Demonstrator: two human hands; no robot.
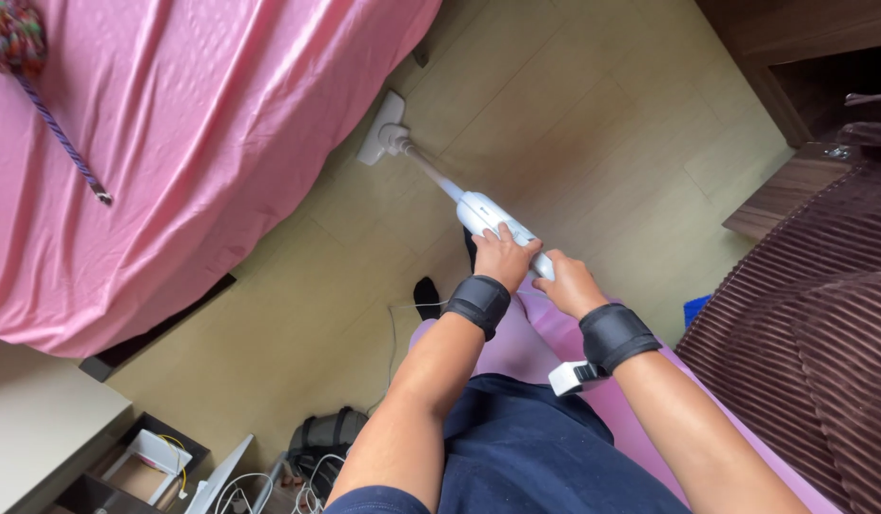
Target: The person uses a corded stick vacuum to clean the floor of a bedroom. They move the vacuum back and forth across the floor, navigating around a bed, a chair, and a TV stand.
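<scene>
A white stick vacuum cleaner [478, 211] slants from my hands down to the pale wooden floor. Its flat head [380, 128] rests on the floor right beside the hanging edge of a pink bedsheet [193, 143]. My left hand [503, 255] grips the vacuum's body from above. My right hand [566, 283] holds the handle just behind it. Both wrists wear black bands. A white plug or clip [568, 378] hangs under my right wrist.
The bed fills the upper left. A brown ribbed blanket [802, 324] lies on the right beside dark wooden furniture [792, 186]. A dark bag [324, 445], white cables and an open box [145, 462] sit on the floor at the bottom left.
</scene>
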